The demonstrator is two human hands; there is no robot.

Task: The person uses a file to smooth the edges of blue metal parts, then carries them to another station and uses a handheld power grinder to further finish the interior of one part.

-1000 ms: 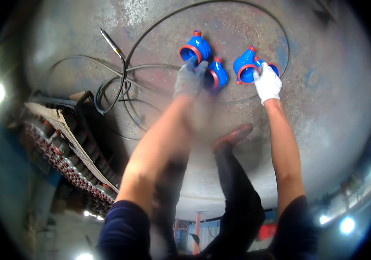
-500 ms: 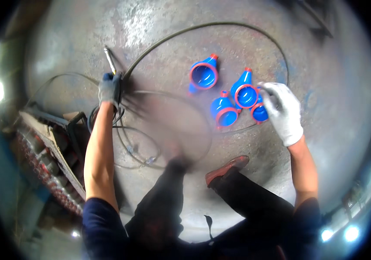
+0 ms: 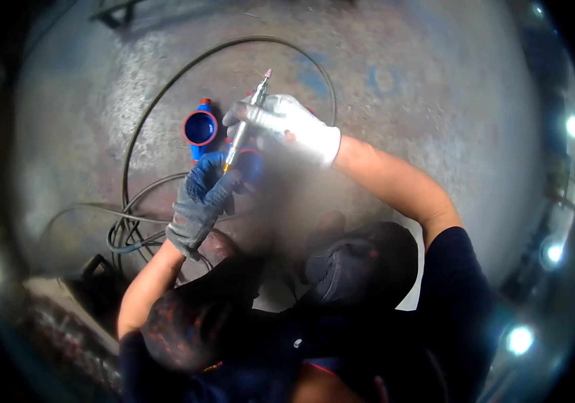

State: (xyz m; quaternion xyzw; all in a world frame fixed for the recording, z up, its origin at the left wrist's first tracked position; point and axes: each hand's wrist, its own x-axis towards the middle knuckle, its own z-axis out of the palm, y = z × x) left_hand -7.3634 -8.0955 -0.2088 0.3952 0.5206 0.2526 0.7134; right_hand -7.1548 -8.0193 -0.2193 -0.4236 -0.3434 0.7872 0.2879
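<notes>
The person held a thin silver tool up over the floor, just in front of their body. It was shaped like a fat pen, and it leaned, with its small pink tip up and a little to the right. The right hand, in a white glove with a few dark smudges, was clamped on the upper part of the tool, with its fingers wrapped round it. The left hand, in a grey and blue glove, was closed on the low end, right by a little yellow-orange bit. A blue cup-like part with a red rim lay on the floor to the left of the tool, with its round mouth showing. A second blue part was behind the tool and between the hands (it was blurry and mostly hidden, so its full shape was hard to see). A long dark hose made a big loop round these things and lay in a tangle to the left of the left hand. The person's dark trousers were bent at the knees below. Bright lights shone at the right edge.
</notes>
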